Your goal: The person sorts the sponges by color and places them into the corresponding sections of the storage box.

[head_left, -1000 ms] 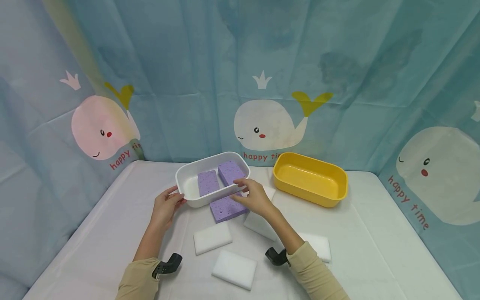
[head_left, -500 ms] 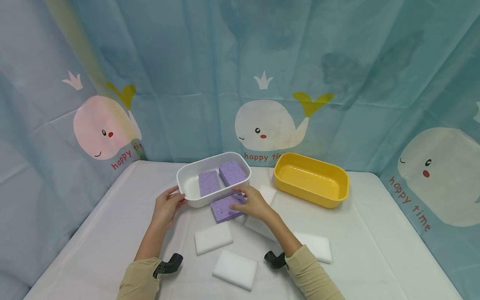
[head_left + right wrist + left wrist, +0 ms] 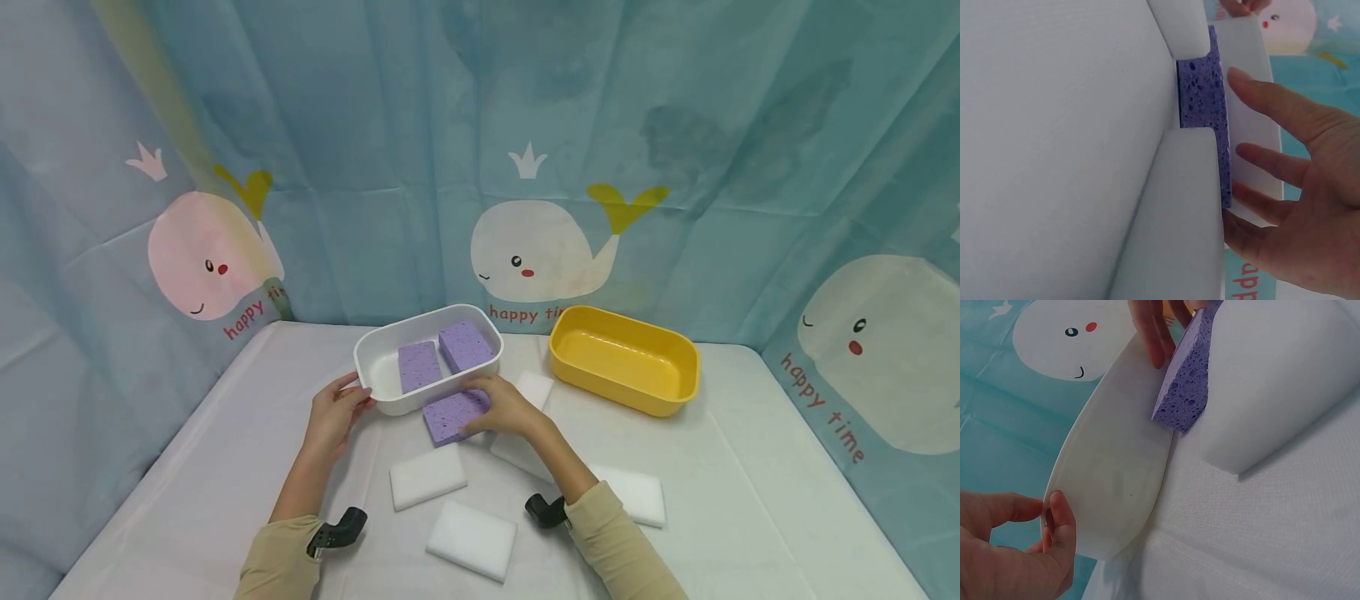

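At its left end, the white plastic tub (image 3: 405, 402) is pinched at the rim by my left hand (image 3: 334, 414), thumb and fingers on either side of the wall (image 3: 1104, 481). Two purple sponges (image 3: 420, 367) lie inside the tub. A third purple sponge (image 3: 444, 419) lies against the tub's front side. My right hand (image 3: 508, 407) spans this sponge's right end, thumb at the near edge and fingertips at the far edge by the tub. In the right wrist view, the fingers of the right hand (image 3: 1310, 169) are spread and only loosely bent beside the sponge (image 3: 1200, 100).
A yellow tub (image 3: 624, 392) stands at the back right. Several white sponge blocks lie about the table, one (image 3: 427, 477) front left, another (image 3: 471, 540) nearest me, one (image 3: 633, 496) beyond the right forearm. Others lie partly under the right hand. A whale-print curtain (image 3: 360, 208) hangs behind.
My right hand has moved down from the white tub's front rim to the purple sponge before it, thumb and fingers coming about its right end. The left hand keeps its place.
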`<action>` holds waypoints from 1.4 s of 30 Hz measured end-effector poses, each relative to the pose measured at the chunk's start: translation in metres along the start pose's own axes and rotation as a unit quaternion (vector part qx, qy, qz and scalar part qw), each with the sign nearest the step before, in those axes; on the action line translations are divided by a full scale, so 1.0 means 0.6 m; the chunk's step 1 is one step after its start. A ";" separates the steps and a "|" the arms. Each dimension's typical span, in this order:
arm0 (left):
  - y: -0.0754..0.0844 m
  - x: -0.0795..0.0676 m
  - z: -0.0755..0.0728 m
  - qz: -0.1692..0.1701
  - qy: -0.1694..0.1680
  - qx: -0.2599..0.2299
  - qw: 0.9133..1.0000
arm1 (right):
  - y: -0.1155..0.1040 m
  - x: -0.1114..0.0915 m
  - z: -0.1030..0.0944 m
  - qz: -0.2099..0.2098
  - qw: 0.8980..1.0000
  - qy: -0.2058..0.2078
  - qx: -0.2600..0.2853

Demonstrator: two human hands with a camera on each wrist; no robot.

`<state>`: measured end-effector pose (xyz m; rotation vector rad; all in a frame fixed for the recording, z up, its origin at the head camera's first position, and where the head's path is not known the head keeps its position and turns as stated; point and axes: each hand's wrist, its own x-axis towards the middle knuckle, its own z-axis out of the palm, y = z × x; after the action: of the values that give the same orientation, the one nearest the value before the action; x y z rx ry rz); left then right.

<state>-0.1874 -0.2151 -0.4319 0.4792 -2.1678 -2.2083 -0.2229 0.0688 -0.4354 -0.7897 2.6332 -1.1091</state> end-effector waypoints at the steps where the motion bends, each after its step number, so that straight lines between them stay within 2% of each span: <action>1: 0.000 0.000 0.000 0.000 0.000 0.000 1.000 | 0.000 0.001 0.000 0.004 1.000 -0.004 -0.004; 20: -0.001 0.000 -0.002 0.001 -0.004 -0.004 1.000 | 0.006 0.012 0.001 0.006 0.999 -0.033 -0.025; 27: -0.003 0.003 -0.003 0.003 -0.005 -0.009 1.000 | 0.007 0.011 -0.003 -0.006 0.999 -0.024 -0.035; 42: -0.001 0.002 -0.002 0.002 -0.004 -0.014 1.000 | -0.016 -0.003 -0.022 0.011 1.000 -0.021 -0.020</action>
<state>-0.1881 -0.2163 -0.4328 0.4670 -2.1377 -2.2382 -0.2224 0.0723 -0.4195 -0.7823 2.6299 -1.0250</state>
